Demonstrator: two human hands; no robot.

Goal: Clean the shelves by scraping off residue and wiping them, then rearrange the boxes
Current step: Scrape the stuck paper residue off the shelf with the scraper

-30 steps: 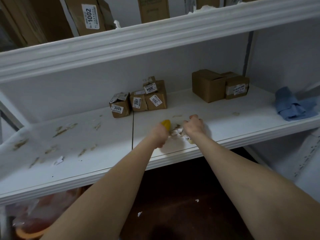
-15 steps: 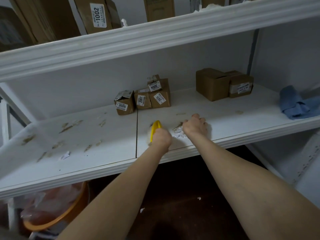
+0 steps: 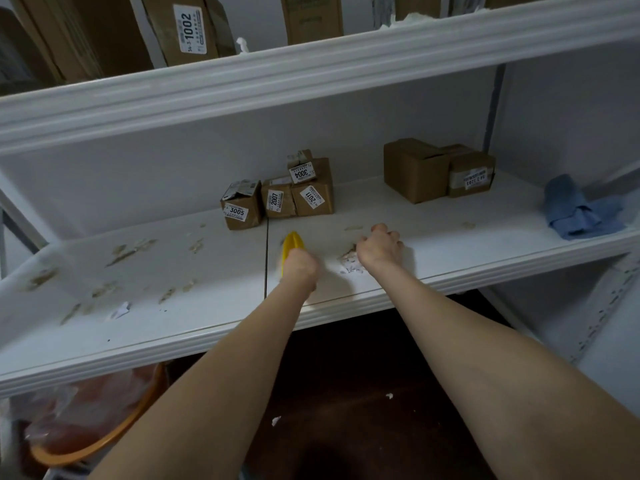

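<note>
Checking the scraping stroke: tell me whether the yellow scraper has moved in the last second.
Yes. The yellow scraper in the left hand has slid left, closer to the shelf seam.

Label 1002 on the upper carton (image 3: 173, 39); 3005, 2007, 2011 and 3004 on the small boxes (image 3: 322, 188)

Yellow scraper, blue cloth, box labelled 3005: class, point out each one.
Yellow scraper (image 3: 293, 241): head view, its exposed yellow tip.
Blue cloth (image 3: 575, 211): head view, middle of its folds.
Box labelled 3005 (image 3: 242, 206): head view, its front face.
</note>
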